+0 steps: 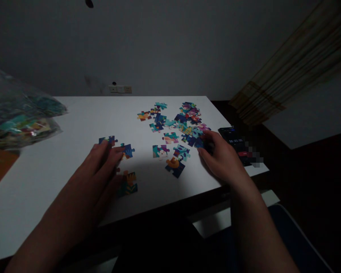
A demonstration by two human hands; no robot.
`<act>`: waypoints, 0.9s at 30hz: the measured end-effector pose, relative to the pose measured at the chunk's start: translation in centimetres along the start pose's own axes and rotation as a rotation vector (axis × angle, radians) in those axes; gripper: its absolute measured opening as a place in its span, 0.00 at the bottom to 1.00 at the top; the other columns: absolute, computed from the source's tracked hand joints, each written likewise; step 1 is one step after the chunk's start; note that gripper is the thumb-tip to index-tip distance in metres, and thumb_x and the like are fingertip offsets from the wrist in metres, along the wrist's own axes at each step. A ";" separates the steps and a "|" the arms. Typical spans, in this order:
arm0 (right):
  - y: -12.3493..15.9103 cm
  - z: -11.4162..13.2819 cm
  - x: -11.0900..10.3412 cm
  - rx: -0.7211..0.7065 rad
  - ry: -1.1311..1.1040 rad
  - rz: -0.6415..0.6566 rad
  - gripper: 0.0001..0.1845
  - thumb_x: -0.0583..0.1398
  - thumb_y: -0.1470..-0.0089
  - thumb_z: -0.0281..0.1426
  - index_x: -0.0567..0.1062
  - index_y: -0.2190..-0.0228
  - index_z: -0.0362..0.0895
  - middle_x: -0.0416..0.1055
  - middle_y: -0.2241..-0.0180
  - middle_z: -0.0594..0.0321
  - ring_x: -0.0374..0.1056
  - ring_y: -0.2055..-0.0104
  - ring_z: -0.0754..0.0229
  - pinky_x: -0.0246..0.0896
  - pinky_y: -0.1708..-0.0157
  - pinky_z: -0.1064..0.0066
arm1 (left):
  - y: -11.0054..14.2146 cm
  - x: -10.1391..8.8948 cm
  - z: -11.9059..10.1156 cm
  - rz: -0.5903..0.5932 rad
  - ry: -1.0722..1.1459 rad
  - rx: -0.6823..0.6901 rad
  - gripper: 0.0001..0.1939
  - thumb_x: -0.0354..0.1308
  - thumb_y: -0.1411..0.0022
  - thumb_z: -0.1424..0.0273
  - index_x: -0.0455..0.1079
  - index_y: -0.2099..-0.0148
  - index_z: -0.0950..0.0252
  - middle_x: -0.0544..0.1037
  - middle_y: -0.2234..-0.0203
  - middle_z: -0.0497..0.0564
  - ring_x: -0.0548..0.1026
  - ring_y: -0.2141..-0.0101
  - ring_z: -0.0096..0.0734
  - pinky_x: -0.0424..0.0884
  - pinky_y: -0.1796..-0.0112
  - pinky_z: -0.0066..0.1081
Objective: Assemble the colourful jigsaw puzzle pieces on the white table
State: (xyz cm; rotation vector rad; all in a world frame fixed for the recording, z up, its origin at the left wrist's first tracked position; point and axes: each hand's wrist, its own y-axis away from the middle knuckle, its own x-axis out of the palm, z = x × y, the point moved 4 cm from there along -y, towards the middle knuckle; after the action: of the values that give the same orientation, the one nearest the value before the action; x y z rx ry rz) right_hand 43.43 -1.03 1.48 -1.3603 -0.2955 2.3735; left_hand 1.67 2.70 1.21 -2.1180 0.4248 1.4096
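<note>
The puzzle pieces are lying on the white worktop (82, 113), mostly in a loose bunch on the far right and middle, with a few on the left. The left hand (99, 163) is reaching over the left ones. Its fingers are bending a little apart, just by a blue piece (127, 151) and a dark piece (107, 139); I cannot tell if they are pinching anything. An orange and green piece (130, 182) is lying nearer, partly hiding behind that hand.

The right hand (220, 155) is curling at the right side of the bunch. Its thumb and first finger are making a small gap by a dark blue piece (199, 142), but shadow is hiding whether they are holding it.

For doing this well, the right fingers should be taking just one piece by its flat edges, not by its little knobs, which may be bending easily. They should be sliding it softly, so the pieces beside it are not getting bumped. The left fingers should be pressing lightly. The right wrist should be minding the phone (235, 142), which is lying just beside it.
</note>
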 end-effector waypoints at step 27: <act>1.7 0.3 0.0 -0.230 0.015 -0.013 0.17 0.67 0.31 0.43 0.87 0.48 0.49 0.88 0.48 0.46 0.83 0.46 0.31 0.78 0.43 0.33 | -0.4 -1.3 -1.2 -0.136 0.118 -0.055 0.22 0.55 0.16 0.73 0.78 0.28 0.63 0.79 0.24 0.66 0.77 0.25 0.57 0.74 0.24 0.67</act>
State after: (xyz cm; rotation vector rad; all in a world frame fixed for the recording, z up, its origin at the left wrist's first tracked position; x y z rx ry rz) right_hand 42.81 -2.55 0.95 -1.4695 -0.5863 2.3756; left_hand 2.27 2.21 2.82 -2.2371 0.2836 1.2367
